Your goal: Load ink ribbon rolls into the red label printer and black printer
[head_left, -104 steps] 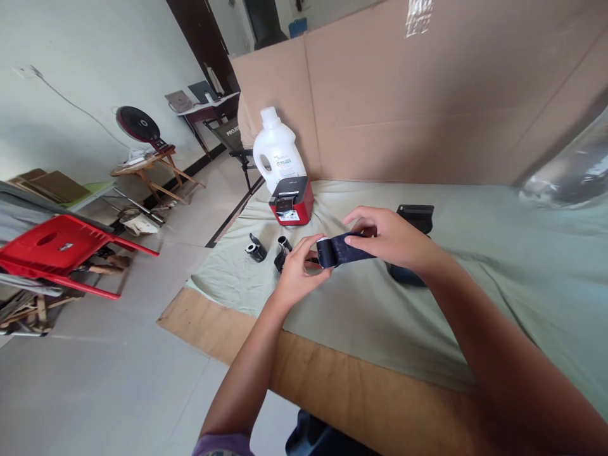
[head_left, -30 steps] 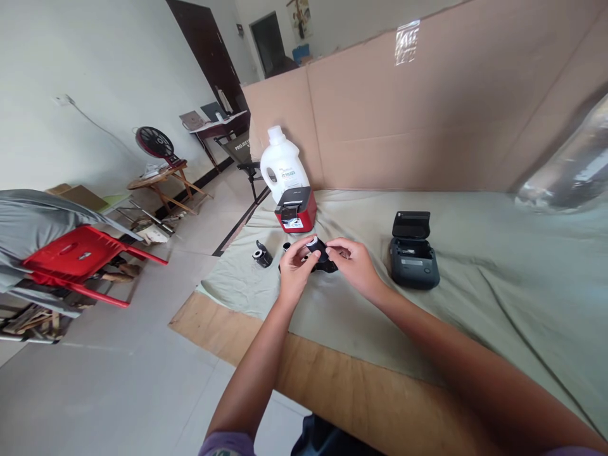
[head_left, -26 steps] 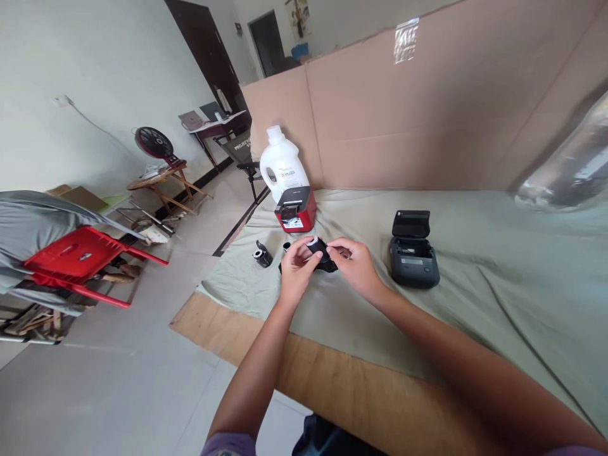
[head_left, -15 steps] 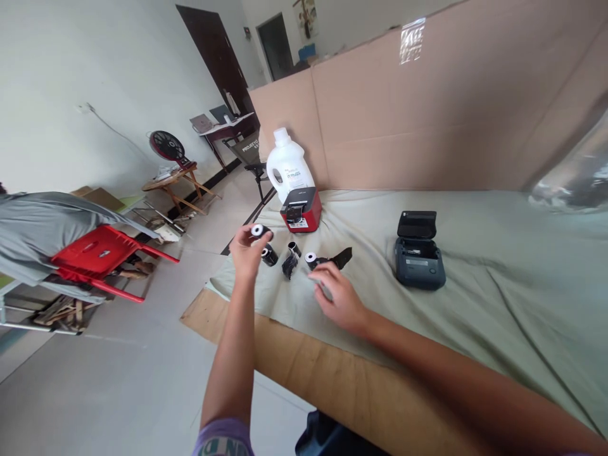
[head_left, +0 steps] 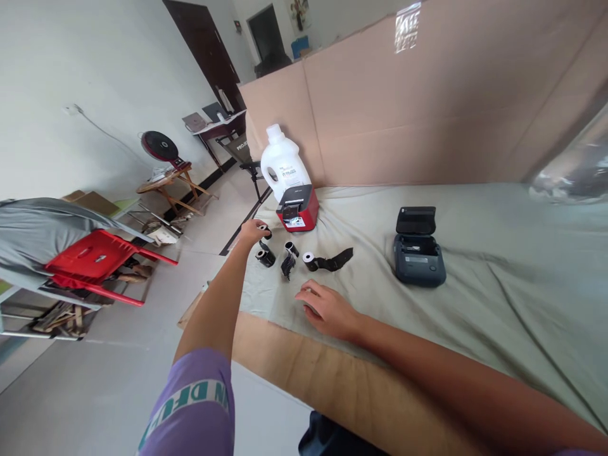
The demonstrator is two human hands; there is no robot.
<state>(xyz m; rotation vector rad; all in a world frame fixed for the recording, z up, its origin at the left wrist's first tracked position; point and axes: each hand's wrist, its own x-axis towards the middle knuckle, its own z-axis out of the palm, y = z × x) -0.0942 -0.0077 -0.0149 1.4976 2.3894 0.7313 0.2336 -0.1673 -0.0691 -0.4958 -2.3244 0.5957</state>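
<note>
My left hand (head_left: 252, 232) reaches to the far left part of the cloth, its fingers closed on a black paper roll (head_left: 266, 233). Just below it is another black roll (head_left: 266, 256). To the right of that lies a third roll (head_left: 291, 249) with a crumpled black strip hanging off it. A roll with a white end (head_left: 308, 259) has its black strip (head_left: 336, 260) unrolled to the right. My right hand (head_left: 329, 308) hovers low over the cloth in front of these rolls, fingers loosely curved and apart, holding nothing.
Behind the rolls stand a red and black label printer (head_left: 310, 212) and a white jug (head_left: 281, 158). A dark printer (head_left: 418, 263) with its lid raised sits to the right. A cardboard wall (head_left: 403, 126) closes off the back. A red chair (head_left: 88, 253) is at left.
My left hand has carried the roll away from me and down towards the cloth behind the other rolls. My right hand has drawn back slightly from the white-ended roll.
</note>
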